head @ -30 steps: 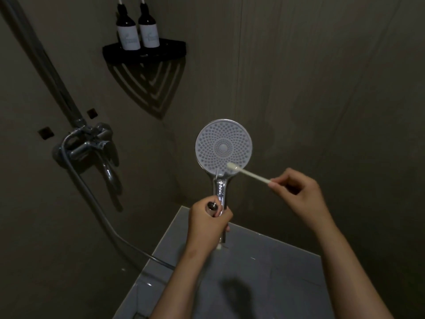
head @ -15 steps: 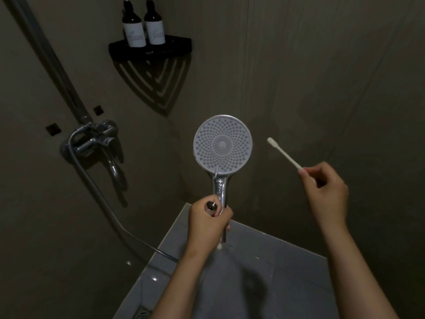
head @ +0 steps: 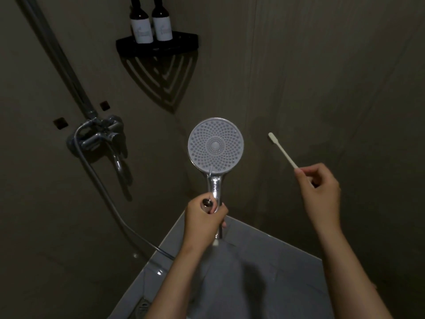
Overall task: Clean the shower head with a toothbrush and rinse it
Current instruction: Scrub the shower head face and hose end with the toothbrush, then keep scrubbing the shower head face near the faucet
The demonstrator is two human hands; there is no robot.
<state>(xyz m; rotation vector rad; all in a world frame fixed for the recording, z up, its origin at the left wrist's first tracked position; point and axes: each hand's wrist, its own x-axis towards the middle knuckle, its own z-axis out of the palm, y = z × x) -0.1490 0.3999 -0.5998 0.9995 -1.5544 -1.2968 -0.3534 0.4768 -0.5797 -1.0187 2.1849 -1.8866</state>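
Observation:
A round shower head (head: 215,145) with a pale dotted face and a chrome handle stands upright in the middle of the view, face toward me. My left hand (head: 203,223) is closed around the lower handle. My right hand (head: 318,192) pinches the end of a thin white toothbrush (head: 282,150), whose bristle end points up and left. The brush is held off to the right of the shower head, well apart from it.
A chrome mixer tap (head: 97,135) with spout and riser pipe is on the left wall; a hose (head: 110,203) runs down from it. A black corner shelf (head: 158,46) holds two dark bottles (head: 150,21). Below are the grey floor (head: 264,272) and a drain (head: 143,307).
One second ago the brush touched the lower edge of the shower head's face. My right hand has since drawn it away to the right and tipped it upward. My left hand kept its grip.

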